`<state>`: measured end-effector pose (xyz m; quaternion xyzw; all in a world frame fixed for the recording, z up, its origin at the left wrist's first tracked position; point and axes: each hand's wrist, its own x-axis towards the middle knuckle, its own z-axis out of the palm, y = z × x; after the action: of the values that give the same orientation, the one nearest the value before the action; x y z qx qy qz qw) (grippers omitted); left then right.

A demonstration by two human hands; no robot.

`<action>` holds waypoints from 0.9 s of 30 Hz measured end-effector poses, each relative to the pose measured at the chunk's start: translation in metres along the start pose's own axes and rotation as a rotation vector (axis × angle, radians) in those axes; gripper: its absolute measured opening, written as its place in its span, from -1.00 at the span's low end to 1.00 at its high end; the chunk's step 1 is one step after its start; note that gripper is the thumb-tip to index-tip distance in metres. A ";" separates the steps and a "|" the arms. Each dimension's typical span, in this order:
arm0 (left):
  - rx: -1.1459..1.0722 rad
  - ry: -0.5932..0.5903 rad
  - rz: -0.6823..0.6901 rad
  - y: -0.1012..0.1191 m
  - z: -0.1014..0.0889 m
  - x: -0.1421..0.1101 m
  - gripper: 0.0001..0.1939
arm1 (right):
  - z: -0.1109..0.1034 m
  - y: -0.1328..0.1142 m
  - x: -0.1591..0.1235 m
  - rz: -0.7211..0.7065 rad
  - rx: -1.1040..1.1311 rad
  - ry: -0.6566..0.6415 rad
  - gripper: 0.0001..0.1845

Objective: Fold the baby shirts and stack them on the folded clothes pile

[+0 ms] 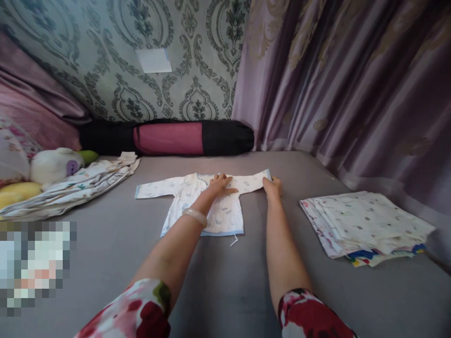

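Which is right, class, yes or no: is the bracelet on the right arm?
No, the pale bracelet circles the arm of the left hand, while the right hand has a bare wrist.

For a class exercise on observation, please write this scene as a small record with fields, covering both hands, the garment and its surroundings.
Garment: small white shirt, pale blue trim, spread out, sleeves outstretched
Left hand: resting on the shirt's upper part
Right hand: fingers gripping the right-side cuff
Surface: grey sheet
Right side: stack of folded cloths
Left side: pile of clothes, white plush toy
Back: black and pink roll by the patterned wall
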<state>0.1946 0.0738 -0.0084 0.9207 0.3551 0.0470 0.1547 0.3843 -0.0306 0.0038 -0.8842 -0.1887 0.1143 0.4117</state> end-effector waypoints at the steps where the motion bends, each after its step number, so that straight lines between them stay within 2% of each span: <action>1: -0.003 -0.013 -0.008 0.000 -0.001 0.001 -0.33 | -0.001 -0.001 0.002 0.013 0.137 -0.012 -0.74; 5: -0.005 -0.080 -0.038 0.003 -0.006 0.005 -0.24 | -0.002 -0.012 0.002 0.177 0.739 -0.203 -0.82; 8: -0.007 -0.127 -0.061 0.005 -0.012 0.009 -0.17 | -0.001 -0.026 -0.004 0.240 0.964 -0.376 -0.82; 12: 0.000 -0.176 -0.047 0.006 -0.019 0.017 -0.12 | 0.007 -0.042 -0.018 0.192 1.047 -0.515 -0.80; 18: 0.020 -0.184 -0.033 0.003 -0.018 0.025 -0.13 | 0.030 -0.056 -0.041 0.253 1.076 -0.552 -0.76; 21: -0.010 -0.113 0.042 -0.002 -0.016 0.019 -0.21 | 0.040 -0.057 -0.047 0.294 1.075 -0.510 -0.79; 24: -0.053 0.026 0.125 -0.012 -0.018 0.002 -0.35 | 0.048 -0.058 -0.049 0.290 1.056 -0.479 -0.82; 27: -0.020 0.157 0.063 -0.025 -0.020 -0.027 -0.45 | 0.059 -0.059 -0.054 0.263 1.022 -0.437 -0.83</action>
<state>0.1544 0.0781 0.0033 0.9233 0.3366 0.1274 0.1341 0.3007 0.0215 0.0147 -0.5447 -0.0785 0.4215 0.7208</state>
